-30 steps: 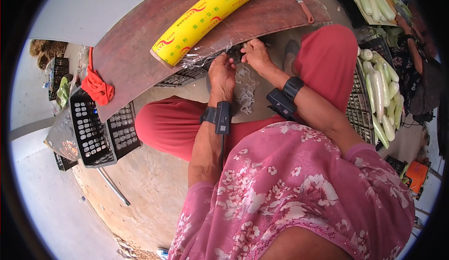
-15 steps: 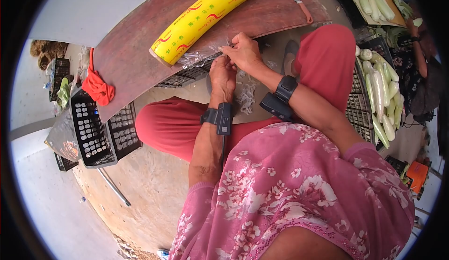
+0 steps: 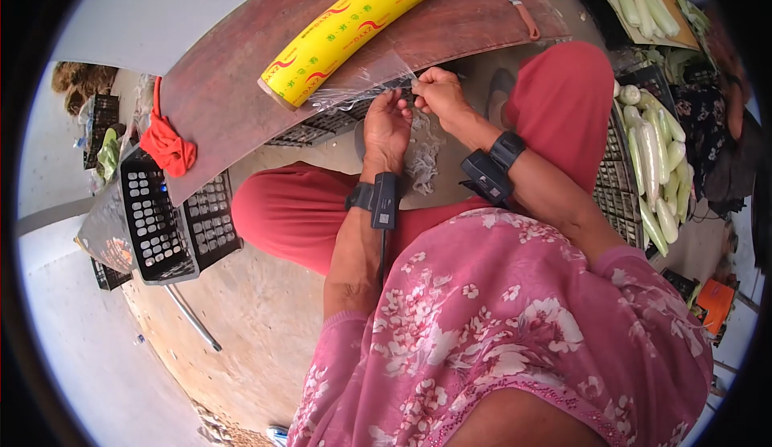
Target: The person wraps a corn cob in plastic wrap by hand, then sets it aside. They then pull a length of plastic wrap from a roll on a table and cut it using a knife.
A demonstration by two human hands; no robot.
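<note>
A yellow printed roll of cling film [image 3: 354, 37] lies slantwise on the reddish-brown board, with a loose stretch of clear film [image 3: 378, 77] pulled out at its near side. My right hand [image 3: 444, 99] is closed, thumb and finger pinching the film's edge just past the board. Close beside it on the left, my left hand [image 3: 388, 129] has its fingers curled together at the film's lower edge, seemingly gripping it; the fingertips are small and partly hidden by the film. A knife [image 3: 517, 4] with a reddish handle lies farther right on the board.
The board [image 3: 233, 85] has a curved near edge. A red cloth [image 3: 170, 145] hangs at its left end above black crates [image 3: 165, 230]. Pale long gourds [image 3: 655, 153] fill a crate on the right, near another person's patterned clothing [image 3: 701, 117]. Plastic scraps [image 3: 425, 153] lie below my hands.
My right hand has moved slightly right and down, away from the left, drawing the film edge with it. More clear film shows over the board. The other person's arm has shifted.
</note>
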